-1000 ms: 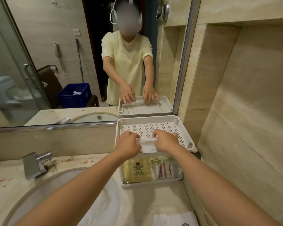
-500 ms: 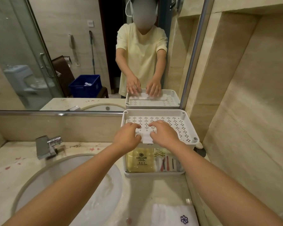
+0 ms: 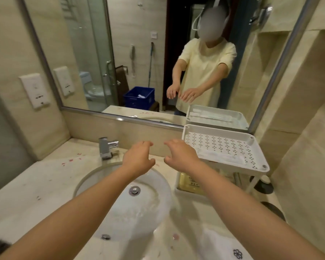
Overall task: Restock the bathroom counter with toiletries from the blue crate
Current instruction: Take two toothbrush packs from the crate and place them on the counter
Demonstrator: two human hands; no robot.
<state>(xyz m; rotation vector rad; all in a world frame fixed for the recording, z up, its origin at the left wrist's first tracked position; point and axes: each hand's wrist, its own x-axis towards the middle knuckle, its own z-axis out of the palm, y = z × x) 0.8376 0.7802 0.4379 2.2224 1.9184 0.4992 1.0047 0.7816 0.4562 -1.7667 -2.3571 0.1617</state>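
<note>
Both hands hover above the far rim of the basin (image 3: 94,177), and neither holds anything. The left hand (image 3: 137,160) has its fingers spread and loosely bent, gripping nothing. The right hand (image 3: 180,156) is the same, thumb apart from the fingers with nothing between them. Just right of the right fingers stands a white 2-tier rack. On its top tray (image 3: 223,143) a long white packet (image 3: 221,158) lies flat near the front rim, close to the right hand but not touching it. Below that hand, a gold sachet (image 3: 190,180) sits on the lower tier. The tap (image 3: 106,147) stands left of the left fingers, near but apart. Past the fingertips, the mirror (image 3: 120,53) shows the blue crate (image 3: 139,97) in the room behind, well apart from both hands, with something white inside. A white towel (image 3: 223,246) lies on the counter (image 3: 45,175) beneath the right forearm.
</note>
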